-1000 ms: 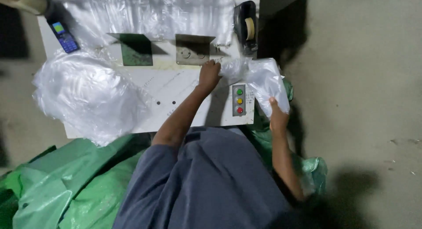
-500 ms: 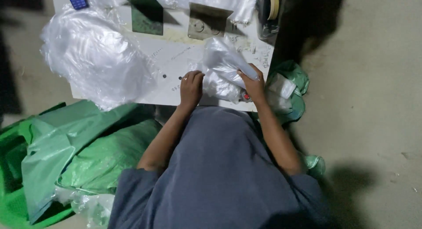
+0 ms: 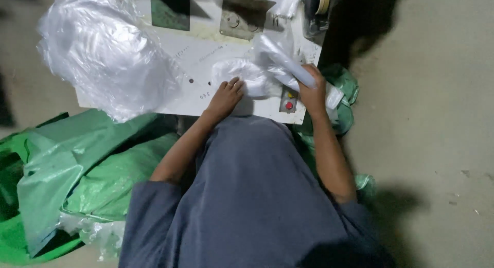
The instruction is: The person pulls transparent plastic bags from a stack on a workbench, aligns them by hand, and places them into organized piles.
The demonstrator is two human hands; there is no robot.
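Closest to the camera is the person's grey shirt (image 3: 247, 196), and both arms reach from it up to the white tabletop (image 3: 154, 101). To the left of the tabletop, down on the floor, lies a heap of green bags (image 3: 77, 165), and a bit more green (image 3: 342, 88) peeks out at the tabletop's right edge. The left hand (image 3: 225, 97) rests at the near edge of the tabletop with its fingers spread flat, pressing on a small white bag (image 3: 242, 75) that lies on the tabletop just past the fingertips. The right hand (image 3: 313, 93) is at the near right corner of the tabletop and is closed around a clear plastic wrap (image 3: 280, 62), which sticks up and left from the fist and touches the white bag. A small panel with a red button (image 3: 289, 105) sits on the tabletop between the two hands. To do this well, I think the flat hand should keep the bag still while the other hand keeps a firm hold on the wrap, so the thin plastic does not slip or tear. Farther back on the left of the tabletop is a big pile of clear plastic (image 3: 103, 57). At the far edge stand two metal plates (image 3: 242, 16), and a tape roll (image 3: 321, 5) sits at the far right corner.
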